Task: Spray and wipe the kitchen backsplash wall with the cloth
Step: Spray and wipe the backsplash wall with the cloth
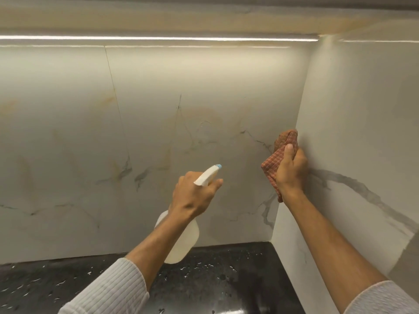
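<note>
The backsplash wall (158,123) is glossy white marble-look tile with grey and tan veins, meeting a side wall (353,114) in a corner on the right. My left hand (195,196) grips a translucent white spray bottle (183,241); its blue-tipped nozzle (212,172) points at the back wall, index finger stretched forward under the nozzle. My right hand (291,171) holds an orange-red checked cloth (283,146), bunched and pressed right into the corner where the two walls meet, about mid-height.
A black speckled countertop (226,279) with scattered water droplets runs along the bottom. A lit strip light (158,38) sits under the upper cabinet. White ribbed sleeves cover both forearms near the elbows.
</note>
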